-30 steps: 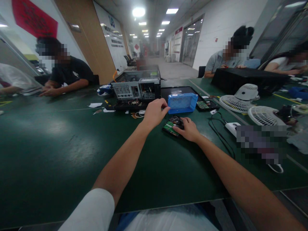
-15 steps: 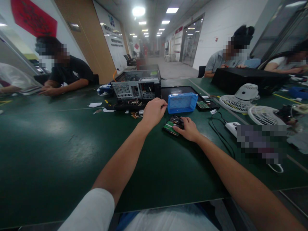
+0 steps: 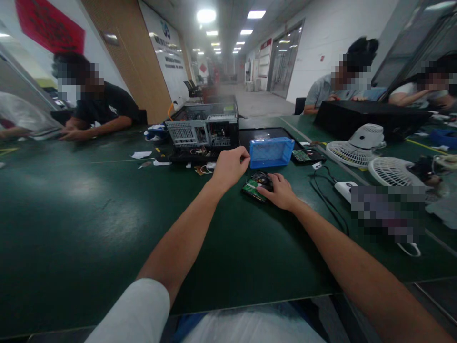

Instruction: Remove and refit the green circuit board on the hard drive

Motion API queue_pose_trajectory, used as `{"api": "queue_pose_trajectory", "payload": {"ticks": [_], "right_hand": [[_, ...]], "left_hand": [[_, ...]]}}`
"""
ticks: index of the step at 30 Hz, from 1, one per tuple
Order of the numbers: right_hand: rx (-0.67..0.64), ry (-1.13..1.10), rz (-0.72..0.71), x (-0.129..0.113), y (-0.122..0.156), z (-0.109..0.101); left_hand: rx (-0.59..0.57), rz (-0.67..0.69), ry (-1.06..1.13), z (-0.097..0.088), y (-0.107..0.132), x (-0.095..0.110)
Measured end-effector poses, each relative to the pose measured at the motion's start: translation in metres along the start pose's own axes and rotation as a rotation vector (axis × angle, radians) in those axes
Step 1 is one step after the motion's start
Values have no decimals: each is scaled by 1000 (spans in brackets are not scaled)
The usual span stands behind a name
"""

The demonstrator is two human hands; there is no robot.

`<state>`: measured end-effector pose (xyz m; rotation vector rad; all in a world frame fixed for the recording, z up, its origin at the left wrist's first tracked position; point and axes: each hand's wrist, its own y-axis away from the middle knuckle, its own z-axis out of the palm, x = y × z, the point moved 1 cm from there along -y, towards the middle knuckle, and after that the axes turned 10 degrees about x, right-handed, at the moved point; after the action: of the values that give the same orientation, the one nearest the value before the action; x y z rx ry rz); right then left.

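Note:
A hard drive (image 3: 254,185) with a green circuit board facing up lies on the green table. My right hand (image 3: 280,191) grips its right side, thumb on the board and fingers over the far edge. Just behind it, a blue plastic box (image 3: 272,159) stands on its side, its open face toward me. My left hand (image 3: 232,166) is raised at the box's left edge, thumb and fingers pinched together. Whether the fingertips hold something small or touch the box cannot be made out.
An opened computer case (image 3: 200,133) stands behind my left hand. Behind the box lies a dark flat panel (image 3: 262,135), with another drive (image 3: 303,156) to the right. Fan parts (image 3: 352,152), a power strip (image 3: 344,189) and cables are farther right. Other people sit at both sides.
My left hand has shifted very slightly to the right, still pinched. My right hand and the hard drive have stayed in place.

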<state>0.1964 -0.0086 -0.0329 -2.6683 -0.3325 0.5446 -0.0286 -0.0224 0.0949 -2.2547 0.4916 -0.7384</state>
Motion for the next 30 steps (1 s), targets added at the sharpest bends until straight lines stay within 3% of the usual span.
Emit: {"api": "queue_pose_trajectory", "payload": {"ticks": [30], "right_hand": [[-2, 1, 3, 1, 0, 1]], "left_hand": [[47, 31, 48, 8, 1, -3]]}}
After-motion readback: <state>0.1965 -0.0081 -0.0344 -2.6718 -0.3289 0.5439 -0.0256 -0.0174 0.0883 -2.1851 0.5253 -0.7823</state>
